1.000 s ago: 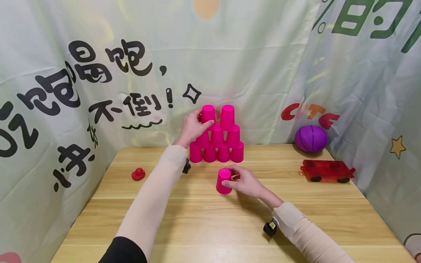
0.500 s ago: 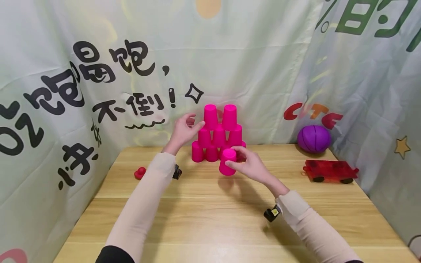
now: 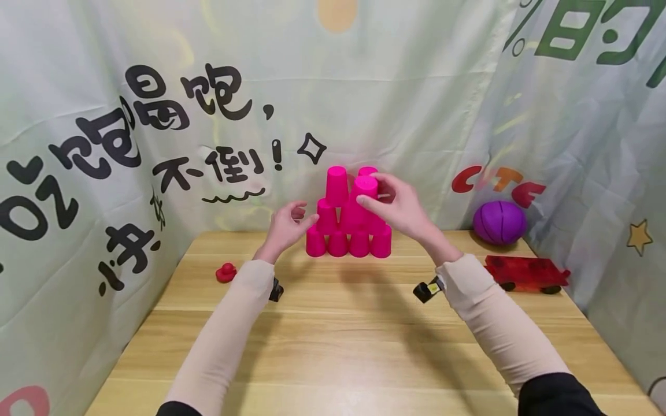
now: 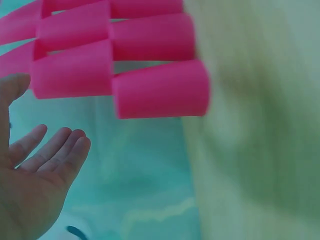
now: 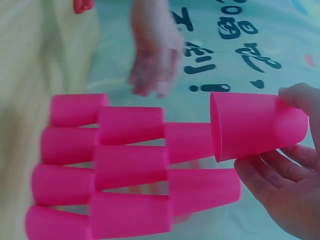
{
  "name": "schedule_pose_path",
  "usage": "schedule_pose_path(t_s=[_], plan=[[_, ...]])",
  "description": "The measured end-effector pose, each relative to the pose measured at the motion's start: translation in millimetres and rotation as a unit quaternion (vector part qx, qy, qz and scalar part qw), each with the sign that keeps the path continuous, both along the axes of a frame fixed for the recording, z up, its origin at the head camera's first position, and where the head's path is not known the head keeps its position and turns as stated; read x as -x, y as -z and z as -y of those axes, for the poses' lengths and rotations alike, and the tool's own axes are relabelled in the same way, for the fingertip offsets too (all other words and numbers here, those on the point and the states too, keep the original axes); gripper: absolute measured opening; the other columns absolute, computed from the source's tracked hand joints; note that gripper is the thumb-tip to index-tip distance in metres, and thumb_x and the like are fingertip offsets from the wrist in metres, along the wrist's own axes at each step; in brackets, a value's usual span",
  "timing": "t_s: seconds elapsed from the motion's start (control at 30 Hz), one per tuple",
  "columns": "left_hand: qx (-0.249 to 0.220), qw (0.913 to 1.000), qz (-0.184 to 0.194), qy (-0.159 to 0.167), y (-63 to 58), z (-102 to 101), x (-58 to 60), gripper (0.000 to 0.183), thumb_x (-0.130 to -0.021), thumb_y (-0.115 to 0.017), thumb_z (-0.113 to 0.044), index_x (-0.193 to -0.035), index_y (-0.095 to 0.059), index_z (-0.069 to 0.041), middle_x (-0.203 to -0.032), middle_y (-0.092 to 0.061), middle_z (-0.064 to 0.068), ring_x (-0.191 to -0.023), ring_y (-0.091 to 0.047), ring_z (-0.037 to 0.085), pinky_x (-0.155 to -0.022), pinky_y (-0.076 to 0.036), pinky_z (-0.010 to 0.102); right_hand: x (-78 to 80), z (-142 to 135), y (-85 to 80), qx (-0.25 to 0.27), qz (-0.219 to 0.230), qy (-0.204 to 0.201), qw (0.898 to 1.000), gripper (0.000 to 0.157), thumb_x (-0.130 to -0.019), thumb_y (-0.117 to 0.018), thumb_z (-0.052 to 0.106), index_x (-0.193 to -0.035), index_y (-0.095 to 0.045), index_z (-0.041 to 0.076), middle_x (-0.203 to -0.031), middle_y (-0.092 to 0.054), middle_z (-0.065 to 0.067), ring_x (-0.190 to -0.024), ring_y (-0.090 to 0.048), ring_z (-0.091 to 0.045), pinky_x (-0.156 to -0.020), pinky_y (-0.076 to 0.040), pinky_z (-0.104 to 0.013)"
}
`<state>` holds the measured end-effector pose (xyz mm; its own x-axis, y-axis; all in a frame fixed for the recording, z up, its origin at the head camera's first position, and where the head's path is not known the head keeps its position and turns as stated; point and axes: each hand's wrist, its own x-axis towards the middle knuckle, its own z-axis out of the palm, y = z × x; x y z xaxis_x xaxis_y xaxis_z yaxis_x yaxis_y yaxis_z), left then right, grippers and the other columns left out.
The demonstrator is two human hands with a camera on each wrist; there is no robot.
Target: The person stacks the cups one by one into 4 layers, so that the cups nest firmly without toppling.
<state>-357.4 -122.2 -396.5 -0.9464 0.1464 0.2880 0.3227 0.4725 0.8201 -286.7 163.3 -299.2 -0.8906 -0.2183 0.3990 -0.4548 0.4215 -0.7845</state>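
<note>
Pink cups stand upside down in a pyramid (image 3: 337, 242) on the wooden table, two of them on its top row. My right hand (image 3: 400, 205) grips one more pink cup (image 3: 366, 186) by its side, thumb on one side and fingers on the other, in front of the pyramid's upper right. In the right wrist view this held cup (image 5: 260, 125) is beside the top row; whether it touches cannot be told. My left hand (image 3: 287, 228) holds nothing, its fingers loosely bent, at the left of the pyramid. The left wrist view shows the left palm (image 4: 35, 195) near the cups.
A red rubber duck (image 3: 226, 273) lies on the table at the left. Toward the right back are a purple ball (image 3: 500, 223) and a red toy car (image 3: 528, 274). A printed cloth (image 3: 416, 115) hangs behind the table (image 3: 322, 346).
My right hand has lifted its cup from the table up to the top row's height. My left hand has let go of the top left cup and moved left and down.
</note>
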Motion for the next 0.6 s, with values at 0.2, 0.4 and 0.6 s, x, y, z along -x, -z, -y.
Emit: schedule_pose_path(t_s=[0.2, 0.4, 0.6], plan=[[0.013, 0.9998, 0.013, -0.003, 26.3, 3.4, 1.2, 0.059, -0.096, -0.076, -0.030, -0.143, -0.060, 0.002, -0.134, -0.068, 0.030, -0.124, -0.067, 0.045, -0.104, -0.057, 0.054, 14.9, 5.3, -27.4, -0.003, -0.008, 0.028, 1.000, 0.055, -0.095, -0.078, 0.033, -0.144, -0.061, 0.013, -0.127, -0.071, -0.010, -0.113, -0.069, -0.028, -0.096, -0.060, -0.043], [0.037, 0.9992, 0.011, -0.013, 44.6, 3.7, 2.7, 0.051, -0.097, -0.074, -0.028, -0.139, -0.065, 0.000, -0.129, -0.072, 0.026, -0.121, -0.069, 0.042, -0.102, -0.058, 0.053, 31.9, 9.1, -41.3, 0.006, -0.006, 0.058, 0.998, 0.055, -0.096, -0.076, 0.036, -0.144, -0.060, 0.014, -0.126, -0.069, -0.009, -0.111, -0.067, -0.024, -0.092, -0.058, -0.035], [0.044, 0.9989, 0.001, -0.015, 55.2, 3.2, 4.2, 0.045, -0.098, -0.073, -0.025, -0.136, -0.068, 0.000, -0.130, -0.072, 0.025, -0.119, -0.070, 0.044, -0.102, -0.058, 0.054, 46.1, 12.4, -46.8, 0.012, 0.001, 0.076, 0.997, 0.055, -0.096, -0.075, 0.038, -0.143, -0.060, 0.015, -0.128, -0.068, -0.008, -0.112, -0.066, -0.022, -0.094, -0.057, -0.034]])
